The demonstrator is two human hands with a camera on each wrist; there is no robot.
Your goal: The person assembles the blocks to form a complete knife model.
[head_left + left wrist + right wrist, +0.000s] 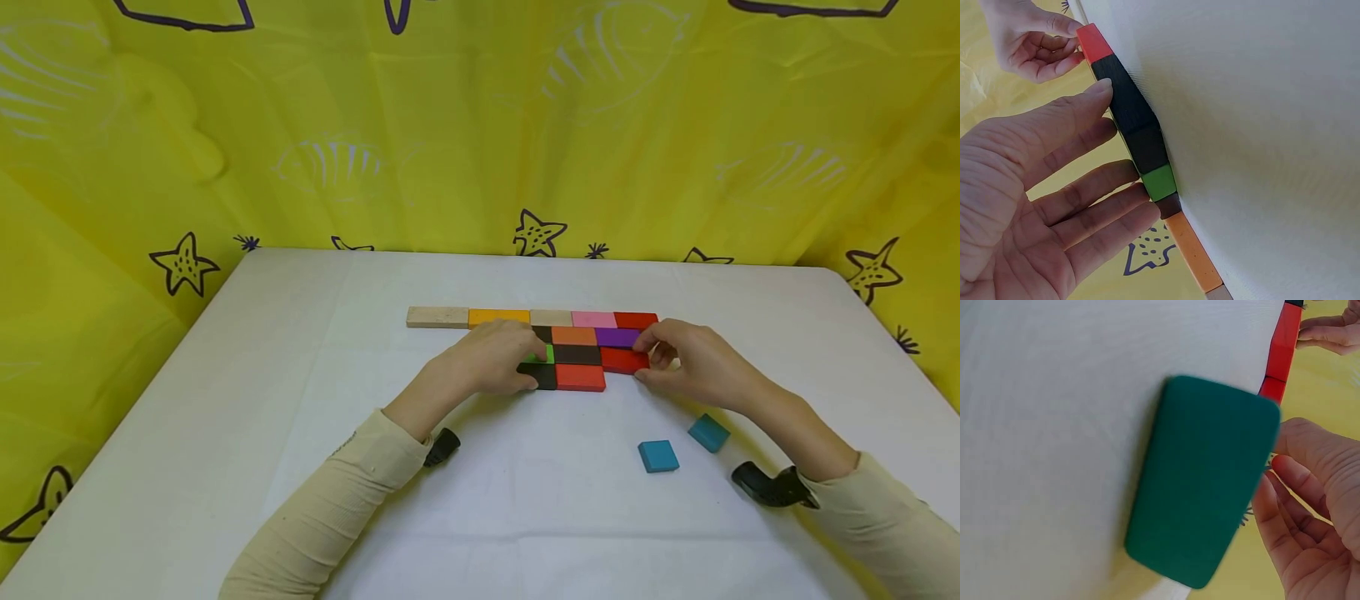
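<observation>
Several coloured wooden blocks lie in tight rows on the white table. My left hand (pixel 498 354) is at their left ends, its thumb touching the front black block (pixel 1125 90). Its other fingers reach nearly straight along the rows, near the green block (pixel 1160 183). My right hand (pixel 697 362) pinches a red block (pixel 624 361) between thumb and index finger at the right end of a row. That red block lies slightly askew beside a dark brown block (pixel 577 355). A purple block (pixel 617 337) sits behind it, and another red block (pixel 580 377) ends the front row.
Two loose teal blocks lie in front of the right hand, one nearer me (pixel 658 457) and one farther right (pixel 708 432). The back row holds natural wood (pixel 437 317), yellow-orange (pixel 498 316), pink (pixel 593 320) and red blocks. A yellow patterned curtain (pixel 450 125) hangs behind the table (pixel 300 292).
</observation>
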